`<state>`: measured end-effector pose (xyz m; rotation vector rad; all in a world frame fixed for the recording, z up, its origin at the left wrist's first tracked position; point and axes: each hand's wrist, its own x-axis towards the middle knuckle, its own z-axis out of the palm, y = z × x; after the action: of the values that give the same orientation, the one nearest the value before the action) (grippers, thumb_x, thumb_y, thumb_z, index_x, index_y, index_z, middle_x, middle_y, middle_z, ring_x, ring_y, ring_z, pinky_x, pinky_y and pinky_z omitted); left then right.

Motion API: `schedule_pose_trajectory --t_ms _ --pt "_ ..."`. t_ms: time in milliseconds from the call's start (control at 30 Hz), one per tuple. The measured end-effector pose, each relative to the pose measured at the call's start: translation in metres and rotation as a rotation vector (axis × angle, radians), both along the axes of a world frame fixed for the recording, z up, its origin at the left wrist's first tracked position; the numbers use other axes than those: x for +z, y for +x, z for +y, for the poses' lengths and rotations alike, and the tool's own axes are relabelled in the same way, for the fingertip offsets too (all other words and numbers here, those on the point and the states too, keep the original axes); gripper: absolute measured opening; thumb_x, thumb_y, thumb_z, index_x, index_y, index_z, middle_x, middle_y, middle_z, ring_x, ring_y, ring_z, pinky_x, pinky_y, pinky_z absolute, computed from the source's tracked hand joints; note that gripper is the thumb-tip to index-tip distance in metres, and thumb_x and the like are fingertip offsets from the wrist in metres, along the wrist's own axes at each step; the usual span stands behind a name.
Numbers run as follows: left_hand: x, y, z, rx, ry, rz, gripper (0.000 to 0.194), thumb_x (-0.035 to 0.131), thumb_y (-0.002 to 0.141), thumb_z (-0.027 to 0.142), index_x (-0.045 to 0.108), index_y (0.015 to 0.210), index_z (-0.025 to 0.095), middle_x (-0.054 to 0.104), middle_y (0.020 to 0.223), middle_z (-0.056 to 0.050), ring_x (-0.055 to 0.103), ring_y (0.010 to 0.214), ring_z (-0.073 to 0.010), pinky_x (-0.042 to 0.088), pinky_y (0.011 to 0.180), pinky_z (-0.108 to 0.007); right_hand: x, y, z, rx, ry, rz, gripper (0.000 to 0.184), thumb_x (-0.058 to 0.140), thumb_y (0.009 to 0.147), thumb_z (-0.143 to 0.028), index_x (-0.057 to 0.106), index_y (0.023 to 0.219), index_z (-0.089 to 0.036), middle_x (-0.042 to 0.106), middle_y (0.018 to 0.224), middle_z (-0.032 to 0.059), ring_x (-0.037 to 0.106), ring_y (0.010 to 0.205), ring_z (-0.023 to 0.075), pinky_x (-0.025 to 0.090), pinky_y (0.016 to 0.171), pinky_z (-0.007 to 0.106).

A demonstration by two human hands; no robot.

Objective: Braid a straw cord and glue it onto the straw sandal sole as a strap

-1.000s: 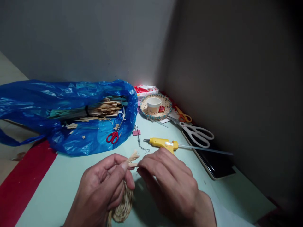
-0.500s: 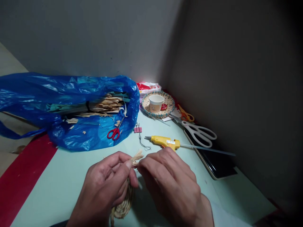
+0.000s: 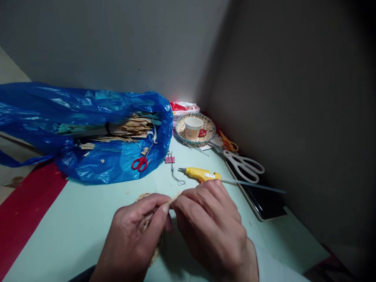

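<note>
My left hand (image 3: 135,235) is closed around a coiled piece of woven straw (image 3: 147,223), whose braid shows between the fingers and below the palm. My right hand (image 3: 210,227) pinches the loose straw end at the top of the piece, right against my left thumb. Both hands are low over the pale green table (image 3: 73,223), near its front edge. Just beyond my right hand lies a yellow glue gun (image 3: 199,174).
A blue plastic bag (image 3: 85,129) of straw strips lies at the left with red scissors (image 3: 139,162) on it. A pink binder clip (image 3: 169,158), a woven tray (image 3: 205,135) with a paper cup (image 3: 193,127), white scissors (image 3: 245,164), orange scissors (image 3: 229,145) and a black tablet (image 3: 264,199) lie along the right wall.
The straw end has been drawn down between my fingertips, so less of it sticks out. My hands have closed together and the woven piece has turned in my left hand.
</note>
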<state>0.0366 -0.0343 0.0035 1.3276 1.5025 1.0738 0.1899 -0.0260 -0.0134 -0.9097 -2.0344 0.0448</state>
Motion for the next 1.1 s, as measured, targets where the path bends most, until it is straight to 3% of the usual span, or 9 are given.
schedule_pose_trajectory --t_ms 133,267,400,567,833,967,1100 --pt "-0.008 -0.005 -0.002 -0.074 0.004 0.072 0.024 0.058 0.081 0.031 0.067 0.059 0.027 0.064 0.054 0.002 0.067 0.068 -0.0212 0.045 0.055 -0.026 0.001 0.000 0.003 -0.038 -0.017 0.074 0.015 0.057 0.094 -0.010 0.067 0.084 -0.014 0.061 0.077 0.0056 0.048 0.072 0.0179 0.038 0.067 0.036" --pt "-0.017 -0.006 -0.006 -0.169 0.044 0.100 0.032 0.050 0.091 0.038 0.061 0.064 0.025 0.063 0.061 0.003 0.061 0.058 -0.0158 0.044 0.056 -0.026 0.008 0.007 0.008 0.056 -0.314 0.158 0.009 0.060 0.091 -0.007 0.064 0.094 -0.015 0.058 0.096 0.0059 0.053 0.093 0.0192 0.042 0.081 0.034" --pt "-0.019 -0.003 -0.008 -0.111 0.152 0.218 0.023 0.054 0.088 0.033 0.064 0.069 0.027 0.061 0.057 0.007 0.057 0.052 -0.0124 0.044 0.055 -0.023 0.010 0.013 0.017 0.139 -0.610 0.288 0.022 0.064 0.088 -0.014 0.057 0.108 -0.017 0.060 0.108 0.0041 0.056 0.101 0.0171 0.043 0.087 0.031" --pt "-0.018 0.003 -0.008 0.001 0.166 0.200 0.018 0.058 0.080 0.028 0.072 0.069 0.032 0.069 0.059 0.010 0.061 0.049 -0.0112 0.048 0.052 -0.019 0.011 0.012 0.019 0.219 -0.869 0.370 0.027 0.062 0.085 -0.018 0.054 0.111 -0.019 0.064 0.096 -0.0001 0.060 0.088 0.0156 0.046 0.085 0.032" --pt "-0.017 0.005 -0.008 0.080 0.174 0.201 0.016 0.061 0.073 0.028 0.074 0.065 0.033 0.073 0.059 0.010 0.063 0.047 -0.0116 0.050 0.049 -0.018 0.004 0.002 0.012 0.162 -0.729 0.373 0.020 0.057 0.080 -0.010 0.054 0.097 -0.020 0.062 0.087 -0.0020 0.058 0.080 0.0138 0.045 0.076 0.029" --pt "-0.020 0.003 -0.009 0.043 0.167 0.298 0.018 0.058 0.076 0.029 0.072 0.066 0.031 0.068 0.056 0.007 0.059 0.045 -0.0127 0.048 0.047 -0.021 -0.003 -0.001 0.006 0.130 -0.653 0.353 0.021 0.059 0.082 -0.007 0.053 0.096 -0.022 0.061 0.089 -0.0034 0.057 0.083 0.0122 0.043 0.079 0.026" --pt "-0.020 0.002 -0.008 0.001 0.160 0.347 0.019 0.057 0.081 0.031 0.070 0.068 0.030 0.067 0.059 0.006 0.065 0.055 -0.0145 0.048 0.055 -0.021 -0.005 -0.002 0.006 0.144 -0.577 0.367 0.020 0.057 0.084 -0.006 0.051 0.094 -0.021 0.059 0.088 -0.0034 0.056 0.083 0.0112 0.042 0.077 0.023"
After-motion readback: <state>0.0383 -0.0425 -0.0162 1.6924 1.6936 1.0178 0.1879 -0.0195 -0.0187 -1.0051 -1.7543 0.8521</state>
